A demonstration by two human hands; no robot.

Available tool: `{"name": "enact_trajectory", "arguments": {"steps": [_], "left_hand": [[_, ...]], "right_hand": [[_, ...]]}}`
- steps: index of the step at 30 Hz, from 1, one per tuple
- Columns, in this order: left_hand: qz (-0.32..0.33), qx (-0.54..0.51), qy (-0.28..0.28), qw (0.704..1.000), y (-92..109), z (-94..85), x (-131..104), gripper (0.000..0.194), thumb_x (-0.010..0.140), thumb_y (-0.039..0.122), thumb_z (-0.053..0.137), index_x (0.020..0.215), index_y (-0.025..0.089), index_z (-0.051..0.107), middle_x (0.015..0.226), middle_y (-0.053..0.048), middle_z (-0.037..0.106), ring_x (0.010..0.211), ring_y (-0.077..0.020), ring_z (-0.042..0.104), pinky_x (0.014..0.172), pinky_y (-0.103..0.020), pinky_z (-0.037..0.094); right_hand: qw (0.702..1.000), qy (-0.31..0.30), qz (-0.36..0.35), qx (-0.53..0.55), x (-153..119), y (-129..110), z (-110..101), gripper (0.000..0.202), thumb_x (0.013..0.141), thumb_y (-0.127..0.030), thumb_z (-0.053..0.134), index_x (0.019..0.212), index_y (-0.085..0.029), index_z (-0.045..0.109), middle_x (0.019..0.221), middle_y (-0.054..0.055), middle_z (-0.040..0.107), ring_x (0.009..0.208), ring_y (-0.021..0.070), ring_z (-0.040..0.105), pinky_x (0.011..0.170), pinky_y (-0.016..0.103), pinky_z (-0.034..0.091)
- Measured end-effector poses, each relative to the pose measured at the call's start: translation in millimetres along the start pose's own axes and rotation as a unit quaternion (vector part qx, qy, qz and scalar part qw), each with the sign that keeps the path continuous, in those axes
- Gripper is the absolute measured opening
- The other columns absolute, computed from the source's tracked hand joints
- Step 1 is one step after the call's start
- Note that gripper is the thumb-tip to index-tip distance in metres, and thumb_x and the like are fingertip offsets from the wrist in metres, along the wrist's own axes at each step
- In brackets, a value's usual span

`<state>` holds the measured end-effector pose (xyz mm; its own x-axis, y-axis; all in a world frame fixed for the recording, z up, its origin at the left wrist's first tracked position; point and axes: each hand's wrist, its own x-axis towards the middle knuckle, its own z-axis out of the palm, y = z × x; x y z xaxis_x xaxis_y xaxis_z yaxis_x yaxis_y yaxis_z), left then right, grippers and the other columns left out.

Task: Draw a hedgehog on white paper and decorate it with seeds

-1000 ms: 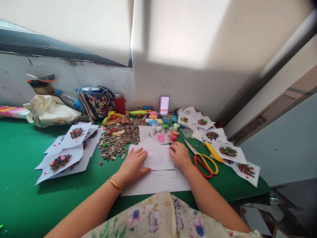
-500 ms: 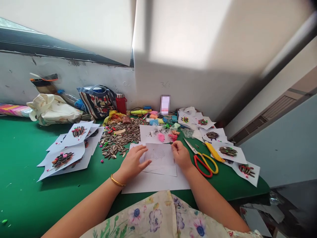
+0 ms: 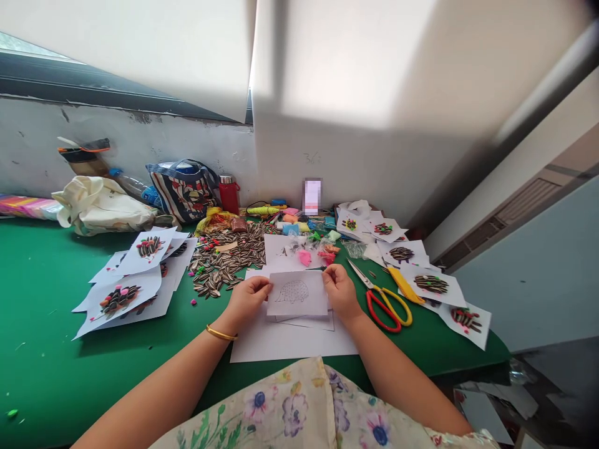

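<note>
Left hand (image 3: 248, 300) and right hand (image 3: 344, 294), fingers closed, pinch the drawing (image 3: 298, 295) by opposite edges, probably to keep it flat.

Scissors (image 3: 369, 286) R of dwg (image 3: 294, 292)

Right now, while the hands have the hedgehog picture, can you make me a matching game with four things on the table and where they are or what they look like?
Column one:
1. Hedgehog drawing
2. Scissors
3. Flask
4. Striped seeds

Column two:
A. Standing beside the patterned bag
B. Spread in a loose heap on the green table
C. Held at its side edges by the left hand and the right hand
D. Red and yellow at the handles

Right pairs: 1-C, 2-D, 3-A, 4-B
</note>
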<state>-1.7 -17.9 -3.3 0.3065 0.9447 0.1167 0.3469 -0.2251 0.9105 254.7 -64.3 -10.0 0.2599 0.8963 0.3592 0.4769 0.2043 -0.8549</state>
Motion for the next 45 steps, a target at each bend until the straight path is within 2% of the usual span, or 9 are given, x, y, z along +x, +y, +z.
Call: {"name": "enact_trajectory", "arguments": {"steps": [7,15,19,23,26,30,34,40,45], "left_hand": [[-0.015,-0.048,0.037,0.998,0.3,-1.9,2.3,0.027,0.077,0.044,0.061,0.082,0.018,0.069,0.068,0.0,0.065,0.06,-0.0148,0.058,0.059,-0.025,0.046],[0.02,-0.013,0.031,0.999,-4.7,-0.7,1.7,0.023,0.082,0.039,0.057,0.084,0.018,0.066,0.075,-0.002,0.065,0.066,-0.0159,0.059,0.064,-0.027,0.047],[0.023,0.023,0.016,0.999,-6.0,-2.3,0.4,0.022,0.085,0.038,0.054,0.084,0.02,0.066,0.075,-0.001,0.066,0.066,-0.0156,0.059,0.063,-0.026,0.045],[0.017,0.046,0.018,0.999,-7.0,-2.9,0.2,0.022,0.086,0.039,0.054,0.082,0.021,0.065,0.071,0.001,0.065,0.063,-0.0155,0.059,0.061,-0.026,0.044],[0.01,0.043,0.026,0.999,-8.3,-3.1,1.1,0.024,0.086,0.042,0.054,0.081,0.021,0.064,0.068,0.002,0.063,0.059,-0.0151,0.06,0.06,-0.026,0.044],[0.007,0.019,0.036,0.999,-7.4,-4.7,2.0,0.026,0.086,0.045,0.054,0.08,0.021,0.063,0.067,0.002,0.063,0.058,-0.0149,0.06,0.059,-0.025,0.045],[0.008,0.026,0.035,0.999,-6.0,-5.9,2.3,0.03,0.089,0.045,0.051,0.078,0.02,0.062,0.062,0.002,0.061,0.056,-0.0148,0.06,0.058,-0.025,0.045],[0.017,0.002,0.041,0.999,-15.0,-3.4,7.3,0.026,0.085,0.044,0.056,0.086,0.02,0.066,0.076,-0.001,0.066,0.062,-0.0152,0.062,0.06,-0.026,0.048],[0.006,-0.006,0.043,0.999,-22.3,-2.3,12.8,0.028,0.085,0.044,0.055,0.089,0.02,0.067,0.075,-0.001,0.067,0.062,-0.0162,0.062,0.061,-0.026,0.049]], "right_hand": [[0.997,-0.071,0.002,-0.006,-1.7,1.1,2.9,0.043,0.086,-0.032,0.054,0.128,-0.02,0.049,0.064,-0.006,0.045,0.059,0.0131,0.046,0.057,0.024,0.036],[0.994,-0.096,-0.013,-0.044,-0.5,4.4,4.2,0.046,0.088,-0.029,0.05,0.134,-0.021,0.049,0.069,-0.004,0.049,0.061,0.0136,0.048,0.062,0.025,0.039],[0.995,-0.083,-0.018,-0.052,-0.3,5.7,4.6,0.05,0.089,-0.032,0.05,0.137,-0.019,0.045,0.069,-0.004,0.05,0.061,0.0138,0.048,0.062,0.025,0.039],[0.996,-0.07,-0.01,-0.056,0.4,7.2,4.5,0.044,0.09,-0.038,0.051,0.128,-0.018,0.052,0.068,-0.004,0.052,0.062,0.0144,0.05,0.062,0.025,0.04],[0.995,-0.069,-0.006,-0.067,0.4,7.2,3.9,0.03,0.09,-0.042,0.052,0.107,-0.019,0.061,0.067,-0.003,0.054,0.061,0.0145,0.051,0.06,0.025,0.039],[0.994,-0.078,-0.03,-0.063,-1.0,5.1,3.3,0.026,0.092,-0.042,0.048,0.087,-0.021,0.06,0.07,-0.002,0.057,0.064,0.0146,0.051,0.061,0.024,0.039],[0.993,-0.075,-0.036,-0.083,-2.3,3.4,3.6,0.027,0.094,-0.042,0.046,0.082,-0.021,0.058,0.065,-0.003,0.053,0.061,0.0146,0.048,0.059,0.024,0.036],[0.992,-0.069,-0.033,-0.099,-1.4,2.5,4.9,0.028,0.095,-0.041,0.042,0.082,-0.021,0.057,0.065,-0.003,0.051,0.061,0.0146,0.047,0.06,0.024,0.036],[0.991,-0.067,-0.039,-0.112,-0.3,0.8,5.8,0.03,0.096,-0.038,0.038,0.085,-0.021,0.06,0.068,-0.002,0.054,0.063,0.015,0.051,0.061,0.025,0.038]]}}
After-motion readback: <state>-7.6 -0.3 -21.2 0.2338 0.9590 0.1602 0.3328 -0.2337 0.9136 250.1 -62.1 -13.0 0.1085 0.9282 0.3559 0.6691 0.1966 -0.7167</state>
